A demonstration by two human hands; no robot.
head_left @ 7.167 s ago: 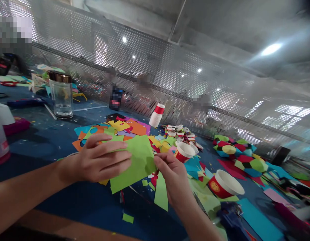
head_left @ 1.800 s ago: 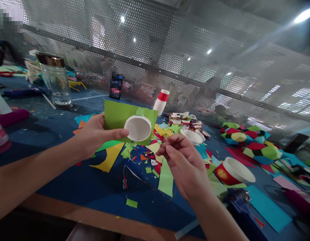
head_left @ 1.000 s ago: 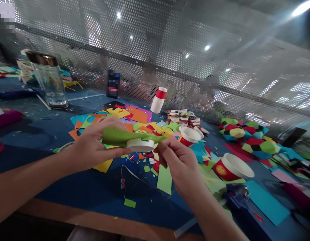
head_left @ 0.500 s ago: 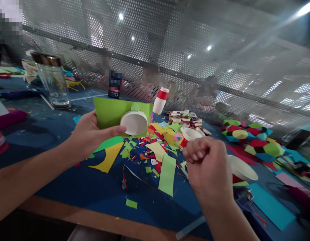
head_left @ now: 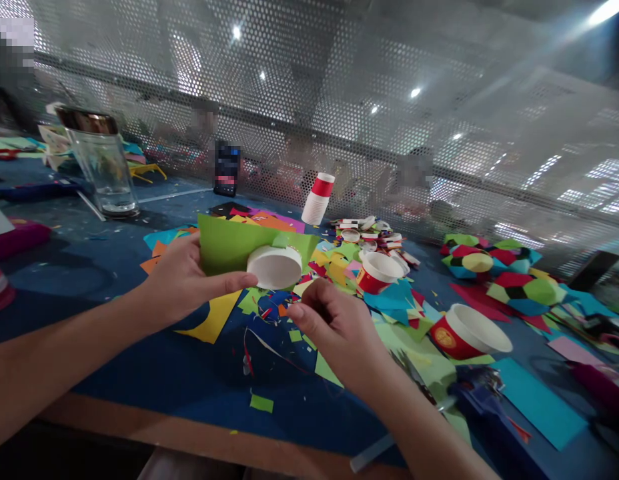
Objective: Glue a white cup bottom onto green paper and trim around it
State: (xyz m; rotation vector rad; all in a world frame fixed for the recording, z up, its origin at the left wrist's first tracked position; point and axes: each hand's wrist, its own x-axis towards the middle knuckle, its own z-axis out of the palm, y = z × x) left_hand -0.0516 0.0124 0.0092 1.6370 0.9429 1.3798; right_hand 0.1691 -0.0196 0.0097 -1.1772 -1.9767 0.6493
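Observation:
My left hand [head_left: 177, 283] grips a sheet of green paper [head_left: 224, 250] together with a white round cup piece [head_left: 274, 268], which lies against the paper's near face. The left thumb presses on the piece's rim and the other fingers are behind the paper. Just below and right of the round piece is my right hand [head_left: 339, 327], its fingers curled inward and its thumb pointing at the piece. Whether anything is inside those curled fingers cannot be made out. Under both hands lie a yellow paper offcut [head_left: 217, 320] and many small coloured scraps [head_left: 269, 303].
Two red-and-white paper cups [head_left: 379, 272], [head_left: 469, 331] stand to the right, near scissors [head_left: 414, 377] and a blue glue gun [head_left: 494, 413]. Farther back are stacked cups [head_left: 318, 199], a phone [head_left: 226, 168] and a glass bottle [head_left: 107, 167]. Patchwork paper shapes [head_left: 519, 293] lie far right.
My right hand has moved left and inward from beside the cups to near the round piece, its fist loosening. The green paper has dropped slightly and shifted right in my left hand.

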